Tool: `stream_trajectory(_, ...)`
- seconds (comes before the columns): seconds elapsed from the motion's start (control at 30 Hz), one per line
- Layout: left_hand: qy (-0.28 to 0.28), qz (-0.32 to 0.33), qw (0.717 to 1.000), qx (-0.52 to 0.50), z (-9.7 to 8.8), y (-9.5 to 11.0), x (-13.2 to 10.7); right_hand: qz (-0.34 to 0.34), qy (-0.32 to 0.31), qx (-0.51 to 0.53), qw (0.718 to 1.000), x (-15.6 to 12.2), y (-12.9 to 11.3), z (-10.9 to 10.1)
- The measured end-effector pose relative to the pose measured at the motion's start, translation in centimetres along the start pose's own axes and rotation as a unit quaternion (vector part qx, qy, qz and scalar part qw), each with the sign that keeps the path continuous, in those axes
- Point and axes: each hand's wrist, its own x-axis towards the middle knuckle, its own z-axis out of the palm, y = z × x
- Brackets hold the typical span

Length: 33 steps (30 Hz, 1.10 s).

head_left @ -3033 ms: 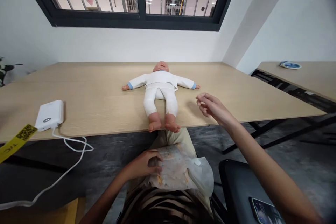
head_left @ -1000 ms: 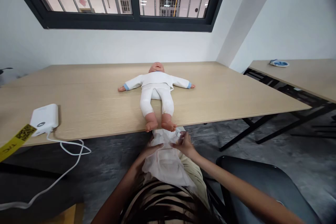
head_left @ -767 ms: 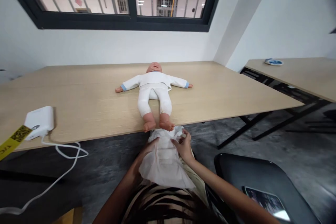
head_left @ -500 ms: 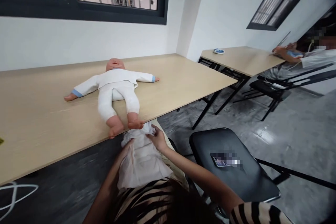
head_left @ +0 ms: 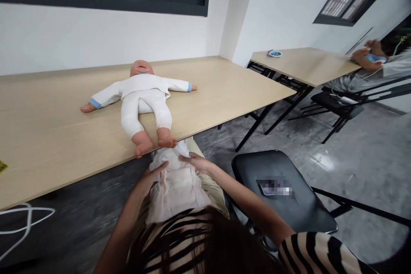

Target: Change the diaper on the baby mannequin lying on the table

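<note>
Across my lap lies a white diaper (head_left: 178, 186), spread out with ruffled edges, its far end close under the table edge. My left hand (head_left: 157, 170) grips its left side, thumb on top and the other fingers hidden beneath. On the opposite side my right hand (head_left: 197, 162) has its thumb over the diaper's edge, with the remaining fingers mostly out of sight. Just beyond, a baby doll (head_left: 144, 96) rests on its back on the table, arms spread and feet at the near edge. It wears a white top with blue cuffs and white trousers.
The light wooden table (head_left: 224, 94) stands against the wall. To my right is a black chair (head_left: 289, 209) with a phone (head_left: 272, 188) on its seat. White cable (head_left: 28, 222) loops at lower left. A person (head_left: 369, 66) sits by a second table (head_left: 302, 62).
My right hand has gone from a raised pinch at the diaper's far edge to lying lower along its side. My left hand has shifted slightly over the diaper. The view has tilted down a little.
</note>
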Motion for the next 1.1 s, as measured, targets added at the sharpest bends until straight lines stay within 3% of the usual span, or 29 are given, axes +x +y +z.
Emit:
stream_trajectory(0.1,-0.017,-0.003,1.000,-0.014,-1.2,0.9,-0.9,-0.019,0.032,-0.013,0.999,-0.4,-1.1,-0.4)
stream_trajectory(0.2,0.071,0.042,0.996,-0.016,-2.6,1.6,-2.2,-0.020,0.044,-0.054,0.997,-1.2,-3.1,-1.1)
stream_trajectory(0.27,0.154,0.101,0.983,-0.016,-3.8,2.0,-3.7,-0.039,0.018,-0.112,0.993,-2.2,-4.8,-2.0)
stream_trajectory(0.33,0.244,0.172,0.954,0.019,-5.1,2.5,-5.4,-0.046,-0.009,-0.186,0.981,-3.4,-6.7,-3.3)
stream_trajectory(0.43,0.376,0.254,0.882,0.129,-7.3,3.8,-6.9,-0.028,-0.086,-0.275,0.957,-5.5,-9.7,-6.2)
stream_trajectory(0.47,0.407,0.266,0.858,0.166,-8.0,4.3,-6.9,-0.029,-0.086,-0.297,0.951,-6.1,-10.6,-7.3)
stream_trajectory(0.53,0.439,0.259,0.830,0.225,-9.1,5.4,-6.3,-0.041,-0.051,-0.285,0.956,-7.1,-12.4,-9.3)
stream_trajectory(0.63,0.413,0.189,0.844,0.285,-9.6,7.1,-4.2,-0.104,0.015,-0.183,0.978,-7.2,-14.4,-10.6)
stream_trajectory(0.7,0.373,0.132,0.864,0.310,-9.2,8.1,-2.7,-0.164,0.067,-0.092,0.980,-6.1,-15.3,-9.7)
stream_trajectory(0.77,0.338,0.097,0.878,0.326,-8.5,8.9,-1.4,-0.191,0.088,-0.015,0.978,-4.3,-15.9,-7.4)
stream_trajectory(0.93,0.281,0.073,0.897,0.333,-7.2,10.4,0.6,-0.127,-0.012,0.079,0.989,-0.1,-16.5,-0.2)
stream_trajectory(1.1,0.263,0.066,0.921,0.278,-7.0,12.0,1.4,-0.124,-0.029,0.119,0.985,1.3,-16.6,2.4)
